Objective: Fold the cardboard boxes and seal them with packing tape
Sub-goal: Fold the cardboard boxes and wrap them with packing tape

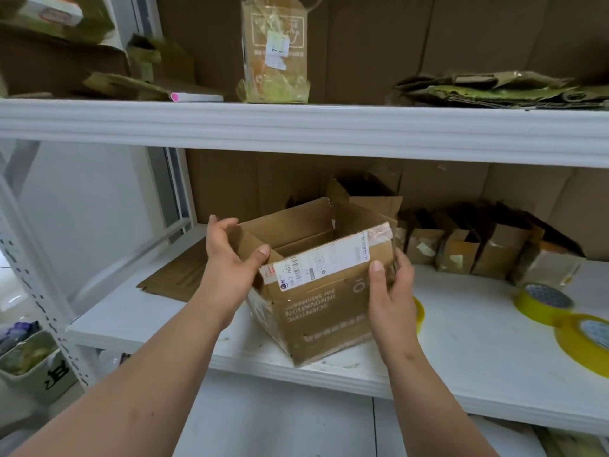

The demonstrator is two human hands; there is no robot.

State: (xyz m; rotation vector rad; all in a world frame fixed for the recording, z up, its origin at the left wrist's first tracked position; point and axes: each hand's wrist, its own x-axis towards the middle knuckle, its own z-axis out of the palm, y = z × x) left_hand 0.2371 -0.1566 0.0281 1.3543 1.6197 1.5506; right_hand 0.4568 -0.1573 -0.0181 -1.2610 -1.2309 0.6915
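Two bare hands work one open cardboard box on the lower white shelf, the box sitting at the shelf's front edge with one corner poking just past it. Left hand clasps the near-left corner, thumb on the front rim, fingers curled over a side flap. Right hand grips the right end, thumb pressed on the front face just below the white shipping label; its fingers wrap round the far side and are mostly hidden. The print on the box front reads upside down and is only partly legible.

Three yellow tape rolls now: one almost wholly hidden behind the right hand, one near the right edge, one cut off by the frame. Behind the box, a row of small open boxes, perhaps five, though the shadows make the count unsure. One flattened sheet of cardboard lies on the shelf to the left. On the upper shelf: one pink-tipped marker, one taped upright carton, one crumpled stack of flattened cardboard, all blurred. Bottom left, a white bin, contents unclear.
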